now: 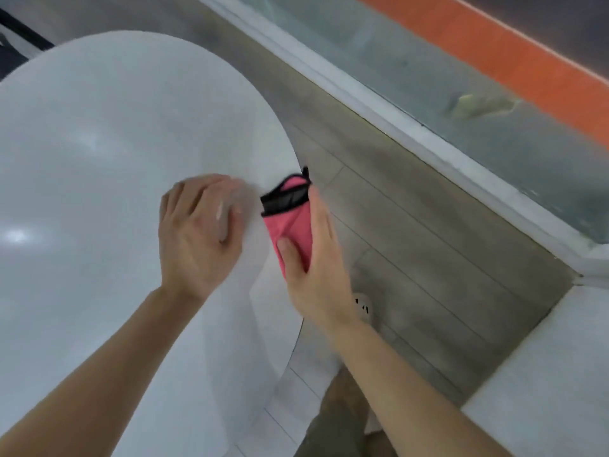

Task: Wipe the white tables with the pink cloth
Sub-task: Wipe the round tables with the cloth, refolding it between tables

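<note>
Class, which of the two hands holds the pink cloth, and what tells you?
The right hand holds the cloth, pinching it under the thumb at the edge of the table. The left hand holds nothing and rests on the table.

The person wears olive-grey legwear and a white shoe with dark marks.

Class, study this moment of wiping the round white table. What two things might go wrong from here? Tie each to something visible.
1. The pink cloth sits at the very rim of the white table, only pinched by the right hand; it might slip off onto the floor.
2. The left hand rests on the tabletop right beside the cloth, so it may block the stroke or leave prints.
</note>
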The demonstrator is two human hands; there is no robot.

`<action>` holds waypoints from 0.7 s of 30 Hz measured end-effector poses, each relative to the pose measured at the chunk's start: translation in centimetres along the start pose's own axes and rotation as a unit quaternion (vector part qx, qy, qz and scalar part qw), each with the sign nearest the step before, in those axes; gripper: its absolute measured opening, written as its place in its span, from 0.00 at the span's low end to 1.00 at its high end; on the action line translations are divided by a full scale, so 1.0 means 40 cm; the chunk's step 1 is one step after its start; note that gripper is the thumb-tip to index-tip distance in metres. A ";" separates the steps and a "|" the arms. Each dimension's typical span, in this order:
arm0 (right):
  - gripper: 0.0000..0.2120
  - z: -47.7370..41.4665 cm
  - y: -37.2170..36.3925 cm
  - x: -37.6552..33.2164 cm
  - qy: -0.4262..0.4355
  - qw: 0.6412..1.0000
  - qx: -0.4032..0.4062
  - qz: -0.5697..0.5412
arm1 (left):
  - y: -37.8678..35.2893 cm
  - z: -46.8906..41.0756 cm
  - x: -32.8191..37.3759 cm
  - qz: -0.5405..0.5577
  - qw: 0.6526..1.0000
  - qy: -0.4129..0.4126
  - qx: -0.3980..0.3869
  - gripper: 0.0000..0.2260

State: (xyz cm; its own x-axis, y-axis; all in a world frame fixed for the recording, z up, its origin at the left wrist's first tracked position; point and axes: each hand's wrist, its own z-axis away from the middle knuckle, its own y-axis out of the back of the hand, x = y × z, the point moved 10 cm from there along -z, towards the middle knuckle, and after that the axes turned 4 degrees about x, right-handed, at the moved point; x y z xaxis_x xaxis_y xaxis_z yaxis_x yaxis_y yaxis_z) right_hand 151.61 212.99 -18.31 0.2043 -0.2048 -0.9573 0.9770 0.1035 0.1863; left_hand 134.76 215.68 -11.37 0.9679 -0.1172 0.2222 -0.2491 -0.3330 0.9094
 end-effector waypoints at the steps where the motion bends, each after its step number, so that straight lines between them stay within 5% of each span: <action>1: 0.37 -0.084 -0.008 -0.013 0.002 1.000 -0.007 0.006 | -0.012 -0.032 -0.017 -0.006 1.000 0.013 0.009 0.11; 5: 0.35 -0.307 -0.033 -0.072 0.038 0.997 -0.056 0.028 | -0.065 -0.164 -0.105 -0.034 0.995 0.092 0.031 0.15; 12: 0.35 -0.058 0.037 -0.002 0.025 0.995 -0.093 -0.004 | -0.149 -0.269 -0.179 -0.104 0.967 0.229 0.041 0.18; 21: 0.31 -0.617 -0.199 -0.153 0.061 0.968 -0.243 0.010 | -0.146 -0.265 -0.168 -0.112 0.964 0.237 0.038 0.19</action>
State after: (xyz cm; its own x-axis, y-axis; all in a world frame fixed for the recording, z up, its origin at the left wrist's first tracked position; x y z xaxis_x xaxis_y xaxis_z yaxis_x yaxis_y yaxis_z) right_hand 141.09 237.45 -19.40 0.1846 -0.0859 -0.9791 0.8233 0.5575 0.1063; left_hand 130.05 228.34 -14.42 0.8991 0.4006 0.1763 -0.0168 -0.3708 0.9286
